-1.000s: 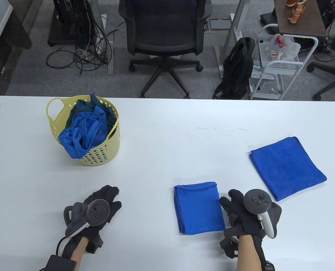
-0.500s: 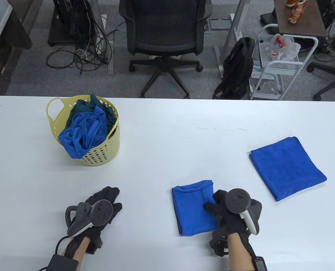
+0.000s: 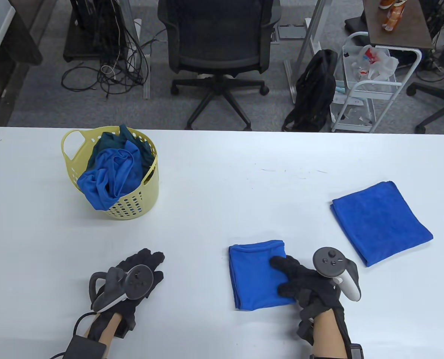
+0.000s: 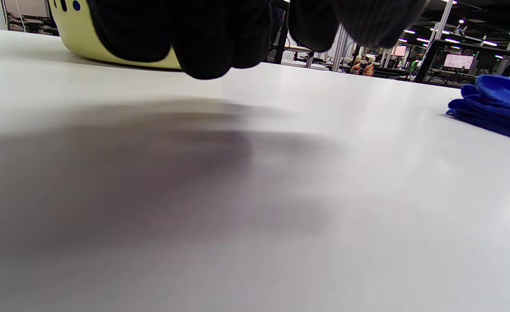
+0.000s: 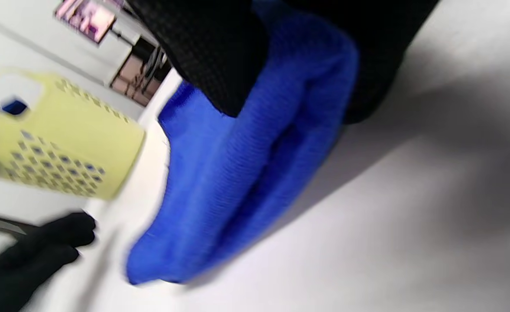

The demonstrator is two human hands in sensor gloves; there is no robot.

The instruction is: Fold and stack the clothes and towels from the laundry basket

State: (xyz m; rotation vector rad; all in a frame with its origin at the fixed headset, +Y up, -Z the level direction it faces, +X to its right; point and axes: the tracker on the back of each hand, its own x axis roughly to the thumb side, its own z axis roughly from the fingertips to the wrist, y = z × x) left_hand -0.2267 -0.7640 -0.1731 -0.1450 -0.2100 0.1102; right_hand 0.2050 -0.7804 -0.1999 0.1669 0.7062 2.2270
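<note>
- Folding looks partly done: one big folded towel (image 3: 382,222) lies flat on the right of the table (image 3: 214,194), and a small folded cloth (image 3: 257,275) lies near the front.
- The right hand (image 3: 308,286) holds the small cloth's right edge, fingers clamped on the folds, as the right wrist view shows.
- The left hand (image 3: 132,282) hovers just over the bare table, fingers loosely apart, holding nothing.
- The yellow basket (image 3: 132,203) at the back left holds a bright blue garment (image 3: 108,177) and dark green clothes (image 3: 111,144), not folded yet.
- I think stacking comes next.
</note>
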